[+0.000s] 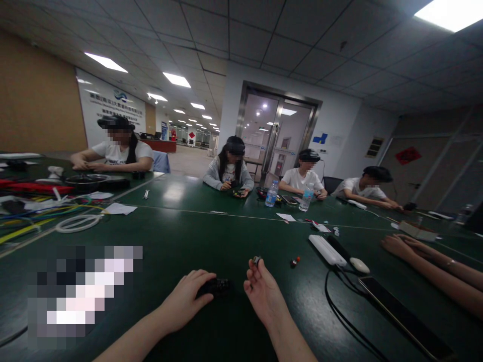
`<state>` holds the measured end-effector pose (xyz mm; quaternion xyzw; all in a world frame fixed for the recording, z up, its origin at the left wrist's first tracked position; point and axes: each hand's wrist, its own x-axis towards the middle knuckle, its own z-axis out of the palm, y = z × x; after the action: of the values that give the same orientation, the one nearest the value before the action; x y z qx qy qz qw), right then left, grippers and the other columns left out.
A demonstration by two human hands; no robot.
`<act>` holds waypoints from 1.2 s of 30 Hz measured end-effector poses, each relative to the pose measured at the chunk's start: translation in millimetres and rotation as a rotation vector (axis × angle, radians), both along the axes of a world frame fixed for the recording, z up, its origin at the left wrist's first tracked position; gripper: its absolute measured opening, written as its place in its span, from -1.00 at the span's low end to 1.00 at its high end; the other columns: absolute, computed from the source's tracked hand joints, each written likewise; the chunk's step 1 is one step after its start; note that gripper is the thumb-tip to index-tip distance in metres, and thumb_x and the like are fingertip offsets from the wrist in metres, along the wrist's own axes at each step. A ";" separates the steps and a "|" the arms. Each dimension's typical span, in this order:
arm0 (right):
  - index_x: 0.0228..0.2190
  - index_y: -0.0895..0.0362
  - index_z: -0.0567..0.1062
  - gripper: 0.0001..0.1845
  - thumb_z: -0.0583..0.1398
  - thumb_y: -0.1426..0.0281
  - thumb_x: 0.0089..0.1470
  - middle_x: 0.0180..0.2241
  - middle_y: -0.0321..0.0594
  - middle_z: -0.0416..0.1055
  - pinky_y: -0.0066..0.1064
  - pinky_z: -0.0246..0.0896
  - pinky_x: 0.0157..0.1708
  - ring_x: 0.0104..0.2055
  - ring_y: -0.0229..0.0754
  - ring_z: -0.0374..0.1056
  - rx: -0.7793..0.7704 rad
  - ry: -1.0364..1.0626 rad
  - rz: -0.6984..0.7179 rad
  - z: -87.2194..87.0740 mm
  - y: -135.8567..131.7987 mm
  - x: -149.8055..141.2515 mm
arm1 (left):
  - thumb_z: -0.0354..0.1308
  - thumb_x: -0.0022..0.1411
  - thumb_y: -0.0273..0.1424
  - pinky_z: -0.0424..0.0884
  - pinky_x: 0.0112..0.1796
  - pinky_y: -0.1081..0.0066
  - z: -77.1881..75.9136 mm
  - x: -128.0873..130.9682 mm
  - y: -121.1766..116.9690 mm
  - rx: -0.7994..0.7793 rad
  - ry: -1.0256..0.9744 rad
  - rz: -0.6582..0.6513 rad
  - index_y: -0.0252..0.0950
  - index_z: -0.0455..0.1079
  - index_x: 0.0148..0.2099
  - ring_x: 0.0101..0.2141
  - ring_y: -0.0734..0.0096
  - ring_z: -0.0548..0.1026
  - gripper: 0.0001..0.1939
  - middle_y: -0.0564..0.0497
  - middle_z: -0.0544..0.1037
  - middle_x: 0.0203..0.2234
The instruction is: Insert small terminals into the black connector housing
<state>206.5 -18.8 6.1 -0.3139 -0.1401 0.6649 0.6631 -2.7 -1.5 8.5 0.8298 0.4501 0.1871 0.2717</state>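
two grips: my left hand [189,296] curls fingers round a black device [222,286] on the counter [169,236], my right hand [264,289] pinches a small metallic piece [257,260]; i should brace the device firmly.

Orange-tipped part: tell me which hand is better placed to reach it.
Probably the right hand: nearer the part, though it holds a small piece; the left hand holds the black device.

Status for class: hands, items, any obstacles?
Left hand gripping black oblong object. Right hand pinching small silvery piece. Orange-tipped dark piece lies rightward on green table; blocks neither hand.
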 end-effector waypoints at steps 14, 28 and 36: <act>-0.33 0.11 0.46 -0.75 0.26 0.34 -0.16 -0.44 -0.35 0.44 -0.52 0.17 -0.51 -0.50 -0.39 0.29 -0.025 0.038 0.041 4.1 -1.6 -0.2 | 0.03 0.11 -0.30 0.18 -0.06 0.30 -5.8 -1.0 2.3 0.002 -0.010 0.009 -0.14 0.20 0.05 -0.08 0.26 0.29 -0.58 0.03 0.34 -0.07; -0.35 0.10 0.47 -0.76 0.28 0.42 -0.19 -0.38 -0.33 0.44 -0.53 0.17 -0.50 -0.47 -0.38 0.29 0.003 0.056 0.046 4.3 -2.9 0.9 | 0.04 0.11 -0.30 0.17 -0.06 0.29 -10.4 -1.1 3.8 0.039 -0.017 0.012 -0.12 0.21 0.04 -0.07 0.27 0.28 -0.60 0.04 0.36 -0.08; -0.36 0.11 0.47 -0.76 0.28 0.36 -0.19 -0.46 -0.38 0.41 -0.55 0.16 -0.52 -0.52 -0.41 0.26 -0.001 0.054 0.044 4.3 -1.9 0.1 | 0.04 0.12 -0.30 0.18 -0.07 0.31 -10.4 -1.7 4.6 0.045 -0.020 0.003 -0.14 0.21 0.04 -0.08 0.28 0.28 -0.60 0.02 0.35 -0.08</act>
<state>206.5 -20.8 10.5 -0.2932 -0.1288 0.6876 0.6516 -4.4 3.1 -1.9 0.8332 0.4441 0.2060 0.2571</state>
